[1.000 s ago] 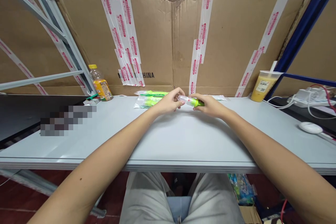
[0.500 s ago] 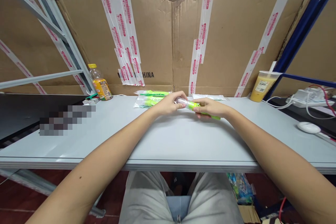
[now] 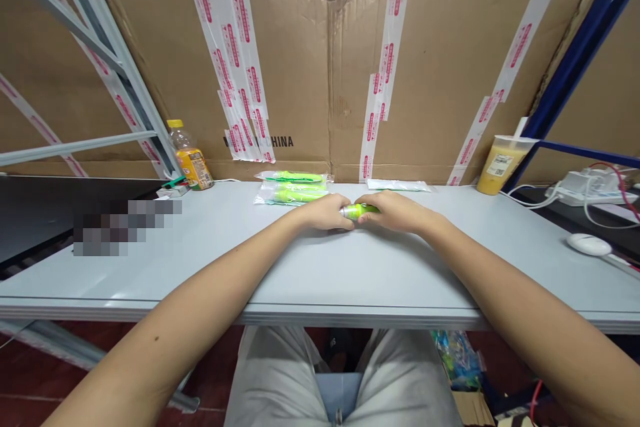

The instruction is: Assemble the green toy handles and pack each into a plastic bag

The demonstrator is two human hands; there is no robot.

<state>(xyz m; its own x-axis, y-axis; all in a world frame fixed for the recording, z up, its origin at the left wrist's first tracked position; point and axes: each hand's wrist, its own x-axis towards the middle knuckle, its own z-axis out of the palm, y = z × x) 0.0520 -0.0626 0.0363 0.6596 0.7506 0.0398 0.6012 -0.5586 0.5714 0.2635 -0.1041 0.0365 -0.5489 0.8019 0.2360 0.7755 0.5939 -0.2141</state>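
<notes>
Both my hands meet at the middle of the grey table (image 3: 320, 273), gripping one green marker pen (image 3: 358, 211) that lies level between them. My left hand (image 3: 325, 212) is closed round the end with the clear cap. My right hand (image 3: 395, 211) is closed round the green barrel, and most of the pen is hidden under the fingers. Just behind my left hand lie two bagged green pens (image 3: 293, 195) in clear plastic. An empty-looking clear bag (image 3: 397, 184) lies behind my right hand.
A taped cardboard wall (image 3: 320, 73) closes off the back of the table. A yellow-capped drink bottle (image 3: 190, 159) stands back left, a cup of orange drink (image 3: 503, 163) back right. A white mouse (image 3: 590, 244) and a power strip (image 3: 595, 185) with cables sit at the right.
My hands have come down and closer together over the pen. The clear cap end, which stood out from the barrel before, is now pushed in between my fingers.
</notes>
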